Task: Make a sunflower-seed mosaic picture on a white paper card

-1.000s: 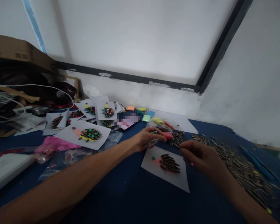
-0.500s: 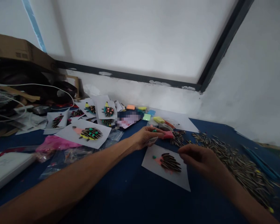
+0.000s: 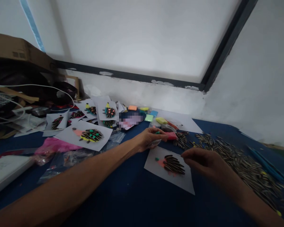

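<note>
My left hand (image 3: pixel 148 138) is closed on a small clear packet (image 3: pixel 155 143); a bit of green clay (image 3: pixel 157 132) shows between its fingers. Just past the fingertips lies a red-pink clay packet (image 3: pixel 171 136). Below the hand, a white sheet (image 3: pixel 153 170) bears a hedgehog picture (image 3: pixel 173 164) with sunflower-seed spines, a pink clay face and a green nose. My right hand (image 3: pixel 204 159) hovers over the sheet's right edge, thumb and fingers pinched together. Whatever may be in that pinch is too small to make out.
Loose sunflower seeds (image 3: pixel 241 167) spread at the right beside a blue tool-like object (image 3: pixel 267 164). Finished-looking hedgehog sheets (image 3: pixel 71 137), a phone (image 3: pixel 131 119) and coloured clay packets (image 3: pixel 149 118) lie further back. A white box (image 3: pixel 11 170), cables and a carton (image 3: pixel 21 52) occupy the left.
The view has shifted very slightly. Both hands keep nearly the same pose and place, and the sheet with the hedgehog has not visibly moved on the table.
</note>
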Demonstrator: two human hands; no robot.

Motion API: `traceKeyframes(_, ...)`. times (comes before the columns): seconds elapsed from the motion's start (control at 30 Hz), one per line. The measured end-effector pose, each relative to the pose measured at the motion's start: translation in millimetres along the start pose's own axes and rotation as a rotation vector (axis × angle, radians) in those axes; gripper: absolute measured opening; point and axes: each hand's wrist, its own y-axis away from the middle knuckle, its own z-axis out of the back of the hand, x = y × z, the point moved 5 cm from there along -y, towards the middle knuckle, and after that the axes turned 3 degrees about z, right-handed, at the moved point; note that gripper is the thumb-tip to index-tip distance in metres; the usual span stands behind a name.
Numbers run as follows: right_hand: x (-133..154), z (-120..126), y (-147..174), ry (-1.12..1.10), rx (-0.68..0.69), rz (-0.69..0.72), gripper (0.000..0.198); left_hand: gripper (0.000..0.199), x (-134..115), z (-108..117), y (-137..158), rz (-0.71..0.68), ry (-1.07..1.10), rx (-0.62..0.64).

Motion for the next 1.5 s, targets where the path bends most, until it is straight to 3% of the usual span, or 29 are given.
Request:
traceKeyframes(0.37, -6, -1, -2, 0.054, 0.058, -0.015, 0.029, 0.028, 0, 0, -1, -0.007, -0.032, 0.034)
traceKeyframes(0.57, -10, -5, -1, 0.008, 0.117, -0.009, 0.018, 0.025, 0, 2, -1, 0.028, -0.002, -0.024)
traceKeyframes(0.77, -11, -5, 0, 0.058, 0.116, -0.013, 0.023, 0.027, -1, -1, 0, -0.015, -0.047, 0.035)
traceKeyframes(0.97, -17, -9, 1, 0.095, 0.149, -0.026, 0.015, 0.028, -4, -2, 2, -0.012, -0.062, 0.019)
traceKeyframes(1.5, -12, -11, 0, 0.140, 0.108, 0.002, 0.015, 0.026, -2, -1, 0, -0.033, -0.068, 0.068)
